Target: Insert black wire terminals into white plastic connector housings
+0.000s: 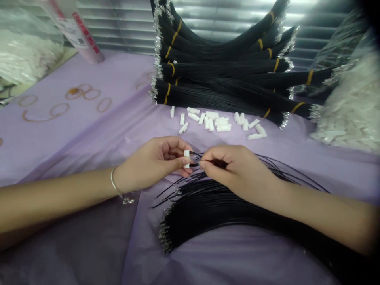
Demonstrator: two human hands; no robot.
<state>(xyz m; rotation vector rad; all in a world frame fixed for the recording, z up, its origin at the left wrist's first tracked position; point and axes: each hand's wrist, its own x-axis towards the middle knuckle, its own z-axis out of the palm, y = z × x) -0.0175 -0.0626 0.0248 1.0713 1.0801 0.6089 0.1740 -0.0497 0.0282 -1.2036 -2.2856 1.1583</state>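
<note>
My left hand (152, 164) pinches a small white plastic connector housing (187, 158) between thumb and fingers. My right hand (228, 168) pinches thin black wires (194, 159) right at the housing, so the wire ends and the housing touch or nearly touch. Those wires run back into a loose fan of black wires (225, 215) under my right hand, with silver crimped ends at its left side. Just beyond my hands lie several loose white connector housings (213, 122). Behind them are stacked black wire bundles (222, 75) tied with yellow bands.
A lilac plastic sheet (89, 146) covers the table. Several rubber bands (59, 101) lie at its left. Bags of white parts sit at the far left (26, 51) and right (347, 107). A pink-printed white tube (74, 31) stands at the back left, before window blinds (118, 23).
</note>
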